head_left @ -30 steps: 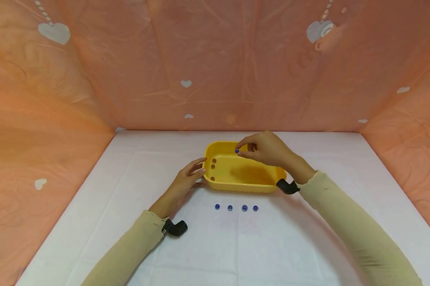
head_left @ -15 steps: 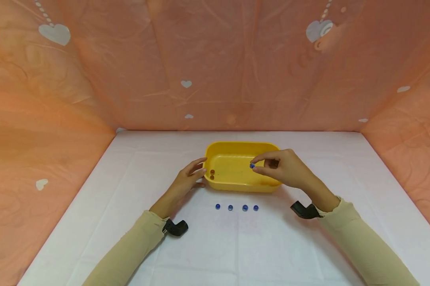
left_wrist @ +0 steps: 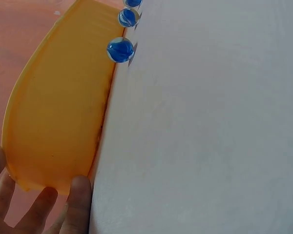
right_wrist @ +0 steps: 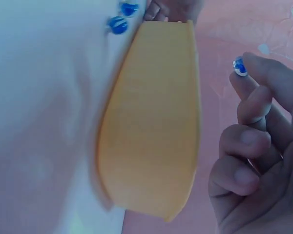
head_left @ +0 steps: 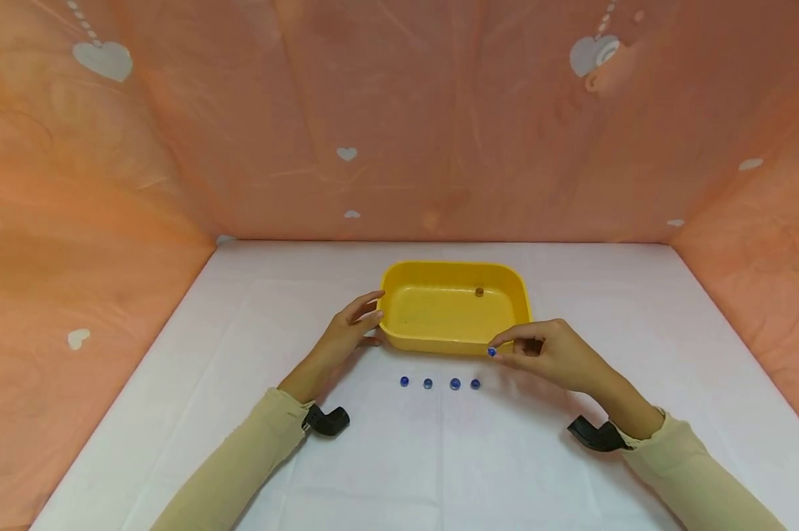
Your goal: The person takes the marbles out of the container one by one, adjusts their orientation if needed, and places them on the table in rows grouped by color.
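A yellow plastic tray (head_left: 439, 304) stands on the white-covered table. My left hand (head_left: 339, 333) rests on its left end, spread fingertips against the outer wall and rim in the left wrist view. With thumb and index finger, my right hand (head_left: 558, 358) pinches a blue-and-white marble (head_left: 492, 352) at the tray's near right corner; the other fingers are curled in. One brownish marble (head_left: 479, 292) shows inside the tray at the back right. In front of the tray lies a row of several blue marbles, among them a left one (head_left: 404, 381) and a right one (head_left: 475, 384).
An orange-pink sheet (head_left: 399, 133) with pale hearts hangs behind the table (head_left: 386, 472) and along both sides. Black camera mounts (head_left: 329, 421) sit on both wrists.
My right hand has carried its marble from above the tray toward me and right, to the near rim. Brownish marbles at the tray's left end no longer show; one shows at back right.
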`<state>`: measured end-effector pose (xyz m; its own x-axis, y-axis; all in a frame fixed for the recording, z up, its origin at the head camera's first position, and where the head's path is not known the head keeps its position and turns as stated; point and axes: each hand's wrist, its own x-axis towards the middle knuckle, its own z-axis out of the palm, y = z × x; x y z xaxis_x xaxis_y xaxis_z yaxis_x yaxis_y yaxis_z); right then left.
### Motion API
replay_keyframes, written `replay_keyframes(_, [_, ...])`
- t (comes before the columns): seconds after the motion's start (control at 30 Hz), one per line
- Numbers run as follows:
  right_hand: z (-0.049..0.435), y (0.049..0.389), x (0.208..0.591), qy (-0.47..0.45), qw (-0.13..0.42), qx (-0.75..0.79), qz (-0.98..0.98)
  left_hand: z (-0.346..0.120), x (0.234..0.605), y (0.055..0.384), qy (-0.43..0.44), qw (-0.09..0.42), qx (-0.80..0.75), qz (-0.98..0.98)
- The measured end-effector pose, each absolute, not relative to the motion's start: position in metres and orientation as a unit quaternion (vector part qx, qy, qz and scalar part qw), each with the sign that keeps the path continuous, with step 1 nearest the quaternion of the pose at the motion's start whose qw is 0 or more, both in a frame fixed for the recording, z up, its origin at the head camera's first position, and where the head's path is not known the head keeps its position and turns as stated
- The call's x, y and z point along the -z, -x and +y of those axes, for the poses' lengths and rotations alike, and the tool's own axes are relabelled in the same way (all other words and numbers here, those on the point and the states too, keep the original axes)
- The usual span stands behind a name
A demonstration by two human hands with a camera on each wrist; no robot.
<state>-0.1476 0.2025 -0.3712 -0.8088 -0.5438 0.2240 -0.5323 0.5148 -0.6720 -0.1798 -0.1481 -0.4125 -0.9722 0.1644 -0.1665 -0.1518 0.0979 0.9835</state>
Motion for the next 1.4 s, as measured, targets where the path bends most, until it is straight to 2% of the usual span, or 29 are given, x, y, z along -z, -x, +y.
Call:
replay_keyframes(0.23, [0.212, 0.147, 0.370, 0.301, -0.004, 0.375, 0.877, -0.150, 0.411, 0.180, 0.010, 0.117, -0.672, 0.732])
replay_keyframes(0.47, [0.215, 0.146, 0.379, 0.273, 0.064, 0.379, 0.882, -0.154, 0.411, 0.179, 0.011, 0.116, -0.671, 0.732])
replay_keyframes(0.77, [0.213, 0.143, 0.393, 0.254, 0.112, 0.366, 0.888, -0.154, 0.413, 0.178, 0.005, 0.123, -0.670, 0.732])
replay_keyframes(1.4, [0.218, 0.145, 0.407, 0.281, 0.112, 0.326, 0.895, -0.145, 0.413, 0.179, 0.025, 0.130, -0.678, 0.723])
